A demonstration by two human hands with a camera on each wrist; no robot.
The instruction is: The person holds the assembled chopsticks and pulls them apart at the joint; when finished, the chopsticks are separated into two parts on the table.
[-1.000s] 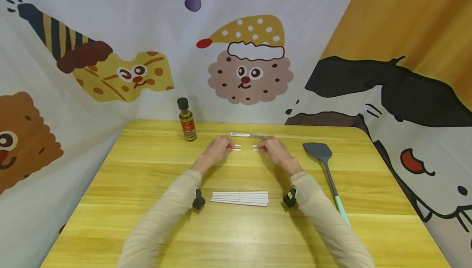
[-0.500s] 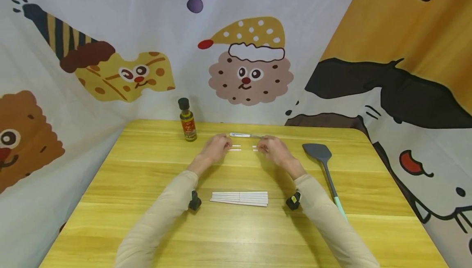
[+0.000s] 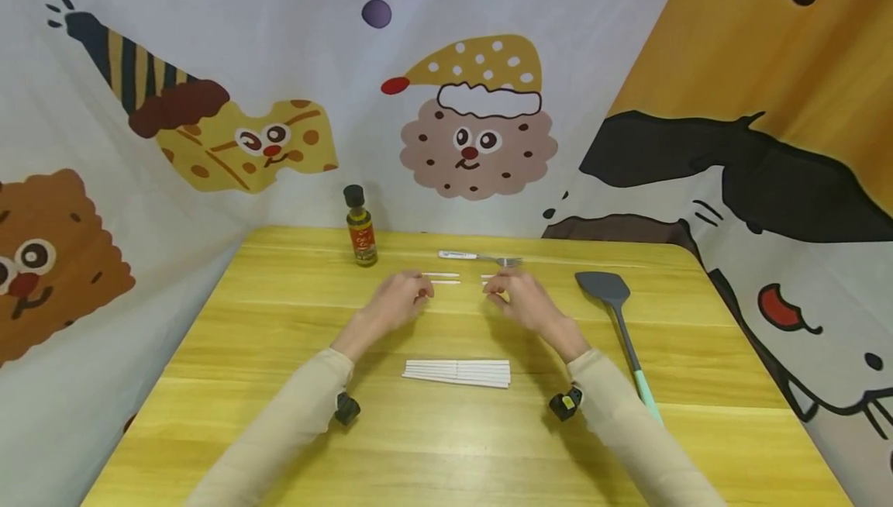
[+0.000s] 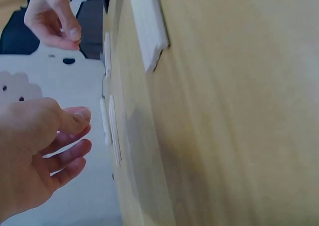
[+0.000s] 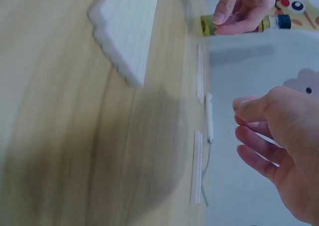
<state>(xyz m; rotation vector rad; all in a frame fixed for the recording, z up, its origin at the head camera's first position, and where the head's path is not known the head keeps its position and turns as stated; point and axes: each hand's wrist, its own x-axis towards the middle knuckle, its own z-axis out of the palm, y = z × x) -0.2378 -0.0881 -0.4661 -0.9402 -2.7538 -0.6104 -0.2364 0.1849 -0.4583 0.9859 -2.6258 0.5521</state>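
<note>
Our loosely curled left hand (image 3: 399, 298) and right hand (image 3: 525, 299) hung empty. Arranging slim white sticks (image 5: 195, 166) seemed underway; the next move likely needed light pinching.

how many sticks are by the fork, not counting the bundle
4: left pair by the left hand, right pair by the right hand, which hides part of its pair in the head view.

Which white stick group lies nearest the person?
The wide bundle of several sticks; the left pair and right pair lie farther back, toward the fork.
</note>
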